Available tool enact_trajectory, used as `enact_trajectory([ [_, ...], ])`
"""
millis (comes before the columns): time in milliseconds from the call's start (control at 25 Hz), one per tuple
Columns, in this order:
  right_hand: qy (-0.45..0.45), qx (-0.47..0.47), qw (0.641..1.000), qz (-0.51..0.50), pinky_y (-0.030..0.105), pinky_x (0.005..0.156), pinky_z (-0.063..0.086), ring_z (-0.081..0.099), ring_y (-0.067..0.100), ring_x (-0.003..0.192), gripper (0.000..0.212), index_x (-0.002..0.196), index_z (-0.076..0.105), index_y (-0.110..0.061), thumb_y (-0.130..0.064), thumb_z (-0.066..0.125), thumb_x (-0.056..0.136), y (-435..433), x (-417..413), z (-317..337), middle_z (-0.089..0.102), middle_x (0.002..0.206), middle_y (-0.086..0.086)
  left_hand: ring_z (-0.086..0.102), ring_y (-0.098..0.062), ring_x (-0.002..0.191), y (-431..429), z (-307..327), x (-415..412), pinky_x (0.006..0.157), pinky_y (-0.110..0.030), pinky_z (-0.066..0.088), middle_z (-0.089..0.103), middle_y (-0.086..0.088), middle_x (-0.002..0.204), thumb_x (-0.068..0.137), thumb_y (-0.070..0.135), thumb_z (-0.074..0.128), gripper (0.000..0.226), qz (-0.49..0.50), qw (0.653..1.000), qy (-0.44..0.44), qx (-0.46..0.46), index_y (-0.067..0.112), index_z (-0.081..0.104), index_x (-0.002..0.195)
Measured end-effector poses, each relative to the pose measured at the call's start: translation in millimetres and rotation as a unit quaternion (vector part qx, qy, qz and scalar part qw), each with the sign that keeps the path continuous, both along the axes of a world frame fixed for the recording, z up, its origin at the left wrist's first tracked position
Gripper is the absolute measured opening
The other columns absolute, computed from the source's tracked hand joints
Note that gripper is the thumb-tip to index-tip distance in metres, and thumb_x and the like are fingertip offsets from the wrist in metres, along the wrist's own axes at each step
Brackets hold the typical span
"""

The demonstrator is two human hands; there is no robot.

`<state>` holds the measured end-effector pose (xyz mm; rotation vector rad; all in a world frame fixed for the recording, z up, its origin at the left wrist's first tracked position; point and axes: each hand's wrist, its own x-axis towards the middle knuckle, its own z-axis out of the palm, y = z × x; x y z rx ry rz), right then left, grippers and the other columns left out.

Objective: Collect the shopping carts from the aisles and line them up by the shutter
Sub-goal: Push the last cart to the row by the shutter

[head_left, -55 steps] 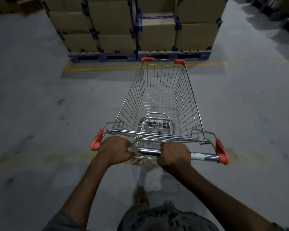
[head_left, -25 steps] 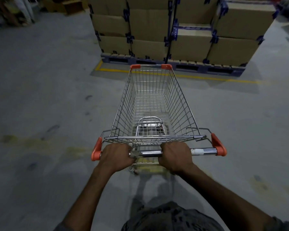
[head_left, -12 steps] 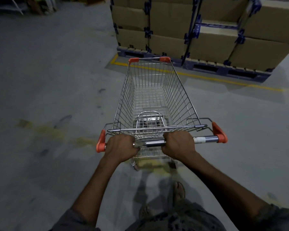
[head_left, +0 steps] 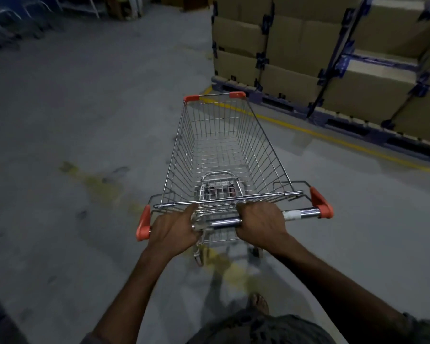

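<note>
Left hand & right hand wrapped round handle bar of empty shopping cart nr cartons; no shutter in view, so lineup prob. not yet done.

No writing can be read anywhere in view

The cardboard boxes stacked at the upper right carry dark blue patches at their corners and edges, too dim and blurred to tell whether they bear print. The white band wrapped round the cart handle shows no legible mark. The dark shirt at the bottom edge has a pale pattern that may be lettering, too smeared to make out. The yellow line on the floor is a plain painted stripe
</note>
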<state>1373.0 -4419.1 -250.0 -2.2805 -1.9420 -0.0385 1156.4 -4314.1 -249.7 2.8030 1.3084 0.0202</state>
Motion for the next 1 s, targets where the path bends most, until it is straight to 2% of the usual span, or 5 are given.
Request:
enact_trajectory([
  [160,-0.019,0.001,0.998,0.056,0.031,0.056,0.040,0.058,0.024,0.086,0.027,0.081,0.064,-0.019,-0.038,0.064,0.061,38.8,31.2,-3.6,0.060,0.091,0.001,0.074,-0.027,0.082,20.1,-8.7,16.2,0.071,-0.034,0.053,0.077,0.000,0.087,0.076,0.068,0.051,0.083,0.050,0.998,-0.037,0.018,0.036,0.036,0.151],
  [320,-0.018,-0.032,0.996,0.084,0.038,0.077,0.052,0.052,0.024,0.109,0.038,0.092,0.072,-0.018,-0.042,0.059,0.066,82.1,50.9,1.6,0.061,0.116,0.000,0.073,-0.024,0.092,42.9,-9.3,31.9,0.073,-0.035,0.054,0.070,0.008,0.112,0.077,0.070,0.056,0.083,0.091,0.993,-0.069,0.018,0.034,0.041,0.151],
  [480,-0.011,-0.059,0.993,0.099,0.035,0.081,0.052,0.055,0.023,0.120,0.038,0.098,0.077,-0.019,-0.041,0.061,0.070,133.0,62.5,3.2,0.064,0.129,0.000,0.060,-0.024,0.113,82.4,-5.4,43.1,0.082,-0.039,0.053,0.055,0.004,0.130,0.073,0.059,0.072,0.070,0.103,0.992,-0.067,0.033,0.030,0.060,0.135],
  [640,-0.004,-0.064,0.992,0.107,0.035,0.084,0.052,0.055,0.022,0.128,0.035,0.098,0.078,-0.020,-0.039,0.065,0.072,189.1,67.7,4.9,0.062,0.138,0.000,0.055,-0.025,0.129,129.5,-5.5,46.7,0.092,-0.043,0.055,0.057,0.000,0.144,0.073,0.056,0.076,0.072,0.125,0.989,-0.074,0.017,0.030,0.060,0.139],
  [1000,-0.005,-0.099,0.987,0.128,0.036,0.090,0.054,0.051,0.018,0.134,0.041,0.100,0.078,-0.025,-0.045,0.058,0.071,307.9,74.4,13.5,0.055,0.148,-0.007,0.059,-0.023,0.125,237.7,-13.4,48.6,0.088,-0.039,0.055,0.063,0.000,0.138,0.074,0.057,0.074,0.071,0.133,0.988,-0.075,0.032,0.025,0.062,0.136],
])
